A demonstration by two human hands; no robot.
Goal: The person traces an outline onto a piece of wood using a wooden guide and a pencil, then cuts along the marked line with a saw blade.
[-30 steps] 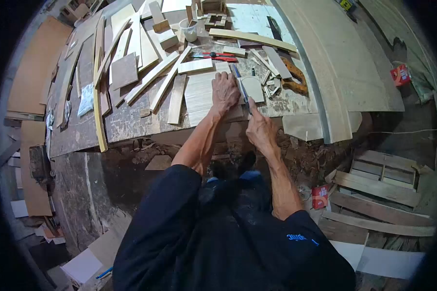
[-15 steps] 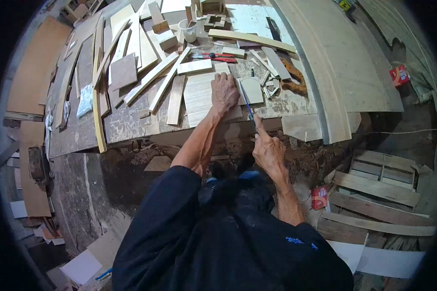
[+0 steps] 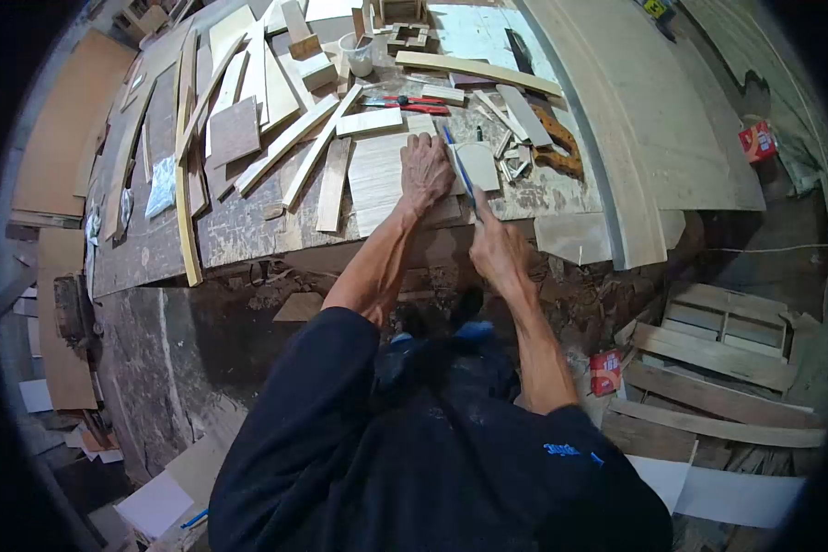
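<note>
My left hand (image 3: 426, 173) bears down with curled fingers on the right part of a pale wooden board (image 3: 375, 179) at the bench's front edge. In my right hand (image 3: 499, 247) is a long slim tool that looks like a file (image 3: 465, 173), with a bluish shaft pointing away from me. Its shaft runs close beside the left hand's fingers, along the board's right side. A small pale piece with a rounded top (image 3: 480, 164) lies just right of the tool. Whether the tool touches the wood is hard to see.
Red-handled pliers (image 3: 414, 103) lie beyond the board. A wooden-handled saw (image 3: 559, 147) and small offcuts (image 3: 513, 166) are to the right. Strips of wood (image 3: 317, 147) cover the left side. A white cup (image 3: 357, 57) stands farther back. A long panel (image 3: 607, 138) borders the right.
My right hand has moved forward and slightly left, pushing the tool so its tip reaches past the left knuckles. The left hand stays in place on the board.
</note>
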